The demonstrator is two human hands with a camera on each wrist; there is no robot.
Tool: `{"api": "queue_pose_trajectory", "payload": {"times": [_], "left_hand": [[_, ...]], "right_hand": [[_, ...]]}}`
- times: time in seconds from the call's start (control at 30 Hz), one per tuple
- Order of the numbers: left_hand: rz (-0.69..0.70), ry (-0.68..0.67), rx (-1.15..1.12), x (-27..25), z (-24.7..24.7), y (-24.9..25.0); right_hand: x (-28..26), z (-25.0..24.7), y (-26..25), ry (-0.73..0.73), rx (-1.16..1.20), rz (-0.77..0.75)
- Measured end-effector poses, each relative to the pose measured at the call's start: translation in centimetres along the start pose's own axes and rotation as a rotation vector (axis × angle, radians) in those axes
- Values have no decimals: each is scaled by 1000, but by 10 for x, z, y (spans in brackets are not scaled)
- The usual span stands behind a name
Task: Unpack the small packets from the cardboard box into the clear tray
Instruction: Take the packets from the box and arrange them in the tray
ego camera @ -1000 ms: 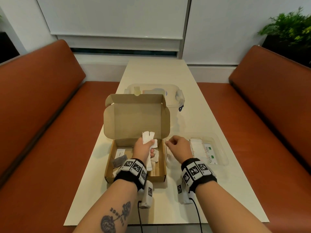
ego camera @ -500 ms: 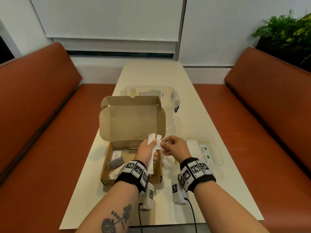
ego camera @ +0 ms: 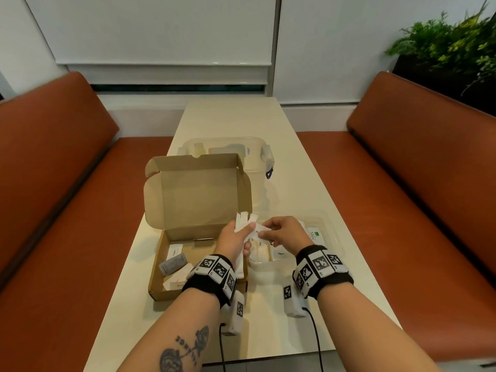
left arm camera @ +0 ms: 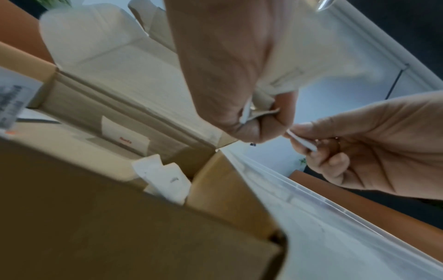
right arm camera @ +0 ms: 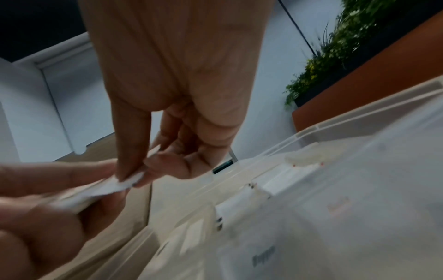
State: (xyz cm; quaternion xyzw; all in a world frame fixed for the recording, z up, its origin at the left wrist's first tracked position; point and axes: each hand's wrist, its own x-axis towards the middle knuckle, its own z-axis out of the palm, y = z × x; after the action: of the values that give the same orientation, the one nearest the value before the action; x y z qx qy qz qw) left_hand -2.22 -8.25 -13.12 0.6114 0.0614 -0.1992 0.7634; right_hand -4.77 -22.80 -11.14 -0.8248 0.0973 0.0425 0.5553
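Above the gap between box (ego camera: 171,264) and tray (ego camera: 334,238), the left hand (ego camera: 233,240) grips a bunch of packets (ego camera: 244,220) while the right hand (ego camera: 284,232) pinches one packet (ego camera: 259,232) off it, apparently mid-transfer; next, probably, it lowers that packet into the tray just under its fingers (right arm camera: 134,144).

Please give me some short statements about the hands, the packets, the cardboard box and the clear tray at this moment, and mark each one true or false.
1. The left hand grips a bunch of white packets. True.
2. The right hand is open and holds nothing. False: it pinches a white packet between thumb and fingers.
3. The cardboard box is closed. False: its lid stands open.
4. Some packets still lie in the cardboard box. True: a grey packet is among them.
5. The clear tray holds nothing. False: packets already lie in it.
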Motion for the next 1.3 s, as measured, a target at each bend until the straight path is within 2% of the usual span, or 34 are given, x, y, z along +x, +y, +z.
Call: {"api": "queue_pose_trajectory", "payload": {"times": [0.17, 0.3, 0.43, 0.83, 1.07, 1.3], "left_hand": [[-102, 1, -3, 4, 8, 3], [-134, -5, -14, 5, 8, -1], [-150, -2, -39, 5, 9, -2], [-154, 31, -51, 4, 1, 1], [-136, 27, -68, 2, -2, 0], [-137, 19, -70, 0, -4, -2]], "right_hand": [[2, -29, 14, 169, -179, 73], [2, -38, 27, 115, -425, 179], [3, -29, 32, 82, -537, 228], [9, -18, 37, 74, -630, 186], [6, -6, 35, 136, -750, 43], [6, -8, 41, 36, -770, 19]]}}
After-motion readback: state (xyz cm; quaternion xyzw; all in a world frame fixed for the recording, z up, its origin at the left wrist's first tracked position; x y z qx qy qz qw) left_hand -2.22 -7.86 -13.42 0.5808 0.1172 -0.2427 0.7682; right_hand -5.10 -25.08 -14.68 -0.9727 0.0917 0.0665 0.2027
